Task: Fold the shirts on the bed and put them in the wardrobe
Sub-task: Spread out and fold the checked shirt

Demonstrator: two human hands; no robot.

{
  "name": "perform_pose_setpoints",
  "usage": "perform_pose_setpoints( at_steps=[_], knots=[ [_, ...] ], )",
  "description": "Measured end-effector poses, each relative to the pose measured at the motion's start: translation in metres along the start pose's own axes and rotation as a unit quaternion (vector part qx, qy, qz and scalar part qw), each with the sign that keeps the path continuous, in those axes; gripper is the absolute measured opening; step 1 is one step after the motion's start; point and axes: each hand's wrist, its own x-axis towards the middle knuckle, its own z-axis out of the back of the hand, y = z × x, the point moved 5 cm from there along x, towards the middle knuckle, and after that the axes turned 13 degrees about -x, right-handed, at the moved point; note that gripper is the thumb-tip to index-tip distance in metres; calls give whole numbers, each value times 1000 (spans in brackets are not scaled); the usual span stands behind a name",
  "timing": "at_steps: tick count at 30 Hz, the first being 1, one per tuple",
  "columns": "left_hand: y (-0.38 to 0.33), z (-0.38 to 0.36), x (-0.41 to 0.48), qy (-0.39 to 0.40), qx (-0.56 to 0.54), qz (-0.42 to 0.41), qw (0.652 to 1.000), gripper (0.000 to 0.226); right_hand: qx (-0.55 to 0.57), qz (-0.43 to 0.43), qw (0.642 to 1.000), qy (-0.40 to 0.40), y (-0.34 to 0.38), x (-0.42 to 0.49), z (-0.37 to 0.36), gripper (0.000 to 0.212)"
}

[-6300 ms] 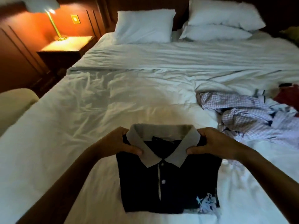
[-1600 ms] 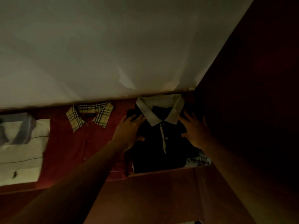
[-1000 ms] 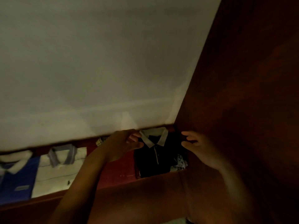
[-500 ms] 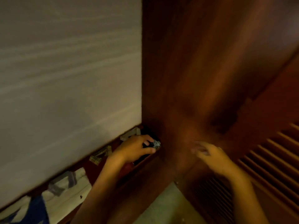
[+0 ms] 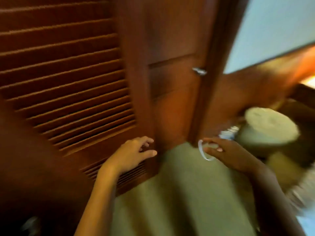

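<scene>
The picture is blurred by head movement. No shirt shows in the head view, and the wardrobe shelf is out of sight. The wardrobe's dark louvred door point(image 5: 68, 82) fills the left side. My left hand point(image 5: 134, 152) hovers in front of the door's lower right corner with loosely spread fingers and holds nothing. My right hand point(image 5: 226, 154) hangs over the floor with relaxed fingers. A thin white loop point(image 5: 204, 152) shows at its fingertips; I cannot tell whether the hand holds it.
A wooden door point(image 5: 173, 92) with a metal handle point(image 5: 199, 71) stands behind the hands. Beige carpet point(image 5: 187, 193) lies below. A pale round armchair point(image 5: 269, 128) sits at the right, with warm lamp light point(image 5: 308, 80) beyond it.
I laid the folded dark polo on the wardrobe shelf beside the red shirt and let go. Both hands pulled out, and my view has swung right, away from the shelf.
</scene>
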Motion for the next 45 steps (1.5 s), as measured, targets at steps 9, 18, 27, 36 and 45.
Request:
perform_pose_setpoints(
  at_steps=[9, 18, 27, 36, 45],
  knots=[
    [-305, -355, 108, 309, 37, -204, 928, 47, 42, -352, 922, -155, -304, -296, 122, 43],
    [-464, -592, 108, 446, 126, -264, 846, 51, 93, -471, 857, -188, -456, -443, 167, 42],
    [-548, -753, 160, 458, 130, -256, 842, 52, 107, -523, 820, -206, -601, -520, 212, 38],
    [-633, -906, 133, 464, 165, -278, 825, 47, 119, -542, 797, -238, -717, -640, 238, 35],
    [-689, -1053, 31, 449, 156, -266, 839, 46, 85, -516, 826, -211, -834, -824, 261, 27]
  ],
)
